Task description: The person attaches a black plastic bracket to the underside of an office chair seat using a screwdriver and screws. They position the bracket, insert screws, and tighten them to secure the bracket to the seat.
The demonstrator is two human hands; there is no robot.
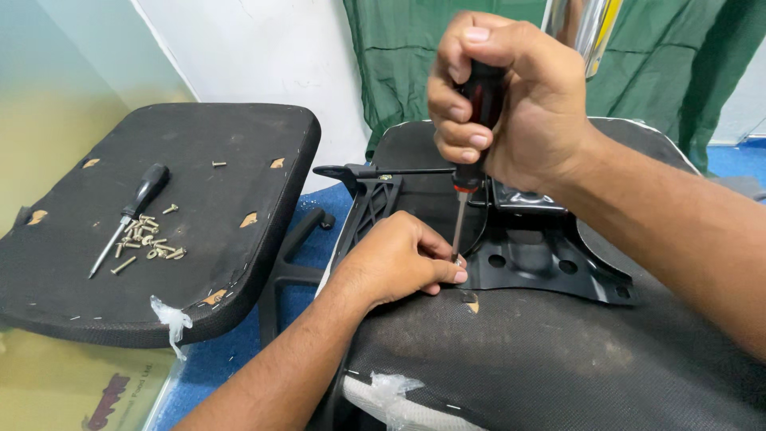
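The right hand (pixel 511 96) gripped a screwdriver (pixel 471 152) upright, its tip on a screw (pixel 457 260) at the black plate (pixel 550 267) on the seat (pixel 558 359). The left hand (pixel 395 259) pinched that screw. A spare screwdriver (pixel 132 214) lay beside loose screws (pixel 148 239).

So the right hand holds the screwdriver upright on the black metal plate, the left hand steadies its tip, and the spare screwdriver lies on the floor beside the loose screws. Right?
Not quite. The spare screwdriver lies on the upturned seat cushion at left, beside the loose screws, not on the floor. The head view shows it. The rest stands: the right hand holds the screwdriver upright on the black metal plate, and the left hand steadies its tip.
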